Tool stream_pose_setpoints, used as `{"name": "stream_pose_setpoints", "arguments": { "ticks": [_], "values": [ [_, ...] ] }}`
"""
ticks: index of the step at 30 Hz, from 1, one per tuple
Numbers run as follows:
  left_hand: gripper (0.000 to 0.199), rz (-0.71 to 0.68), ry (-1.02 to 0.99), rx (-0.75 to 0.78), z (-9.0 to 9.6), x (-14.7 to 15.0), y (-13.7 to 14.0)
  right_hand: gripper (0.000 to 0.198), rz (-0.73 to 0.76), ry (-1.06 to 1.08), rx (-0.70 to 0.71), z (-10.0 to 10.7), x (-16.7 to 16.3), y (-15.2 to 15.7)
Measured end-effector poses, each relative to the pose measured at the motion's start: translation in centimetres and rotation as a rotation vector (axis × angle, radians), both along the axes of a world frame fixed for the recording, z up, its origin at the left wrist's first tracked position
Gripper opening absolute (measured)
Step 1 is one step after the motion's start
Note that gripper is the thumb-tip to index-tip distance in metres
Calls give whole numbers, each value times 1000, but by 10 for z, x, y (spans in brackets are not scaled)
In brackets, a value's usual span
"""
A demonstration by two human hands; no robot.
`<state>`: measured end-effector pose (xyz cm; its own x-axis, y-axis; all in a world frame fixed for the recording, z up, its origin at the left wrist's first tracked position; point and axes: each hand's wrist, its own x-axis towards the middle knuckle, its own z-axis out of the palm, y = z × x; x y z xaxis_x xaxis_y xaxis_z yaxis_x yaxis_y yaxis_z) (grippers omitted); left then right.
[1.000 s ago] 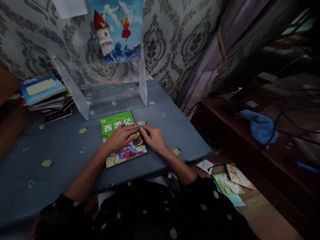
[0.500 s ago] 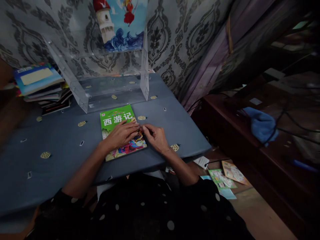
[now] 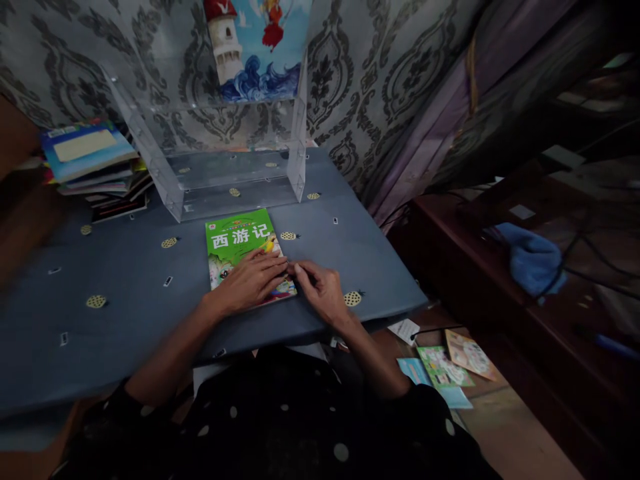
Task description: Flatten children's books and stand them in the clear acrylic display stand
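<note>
Tablecloth (image 3: 133, 270) borders book (image 3: 235, 243): left hand (image 3: 253, 277) flat atop, right hand (image 3: 321, 289) at edge, grip unclear.

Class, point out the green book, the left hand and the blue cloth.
Green book (image 3: 241, 237): head view, on the cover's title.
Left hand (image 3: 251, 278): head view, on its back.
Blue cloth (image 3: 535, 261): head view, on its middle.

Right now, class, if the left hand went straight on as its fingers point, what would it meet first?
Probably the right hand, curled at the right edge of the green-topped rectangular paper book; whether it touches the left hand is unclear.
</note>
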<state>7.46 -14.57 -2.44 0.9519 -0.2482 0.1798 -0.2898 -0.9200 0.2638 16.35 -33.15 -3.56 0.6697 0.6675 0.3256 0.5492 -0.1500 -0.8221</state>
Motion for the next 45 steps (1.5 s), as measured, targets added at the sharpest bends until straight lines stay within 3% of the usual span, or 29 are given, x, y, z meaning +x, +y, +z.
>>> {"name": "stream_pose_setpoints", "arguments": {
  "ticks": [10,28,34,45],
  "values": [
    [45,15,0,13,0,-15,-17,29,-43,-37,44,-1,-23,-16],
    [43,99,-116,103,-7,-52,-63,26,-109,-137,81,-17,-35,-29],
    [41,142,-147,123,-13,-58,-68,25,-111,-190,118,-14,-37,-27],
    [39,209,-183,105,-15,-75,-66,28,65,-413,102,-3,-41,-13]
  ]
}}
